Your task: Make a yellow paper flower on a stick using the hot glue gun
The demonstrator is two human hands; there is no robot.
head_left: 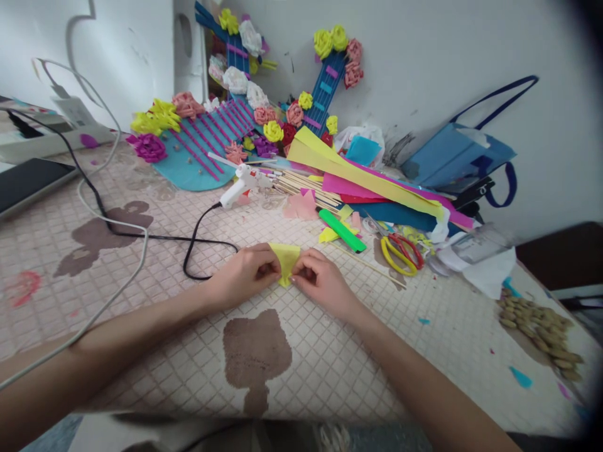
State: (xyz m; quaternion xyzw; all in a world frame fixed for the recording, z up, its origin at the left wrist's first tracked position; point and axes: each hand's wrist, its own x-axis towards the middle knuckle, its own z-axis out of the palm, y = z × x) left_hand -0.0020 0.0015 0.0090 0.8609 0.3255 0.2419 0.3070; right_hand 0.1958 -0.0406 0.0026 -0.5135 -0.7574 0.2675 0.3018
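The yellow paper [286,257] is held low over the middle of the table [330,370], between both hands. It is folded into a small pointed shape. The left hand [249,274] is closed on its left edge, pinched between thumb and fingers. The right hand [320,280] is closed on its right edge in the same way. A black cable [189,242] is looped just left of the left hand and is run to the glue gun [245,181] farther back. A green marker [342,230] is laid beyond the right hand, with the scissors [400,254] to its right. A stack of coloured sheets [372,182] is spread at the far right. Paper flowers [151,146] are grouped at the far left.
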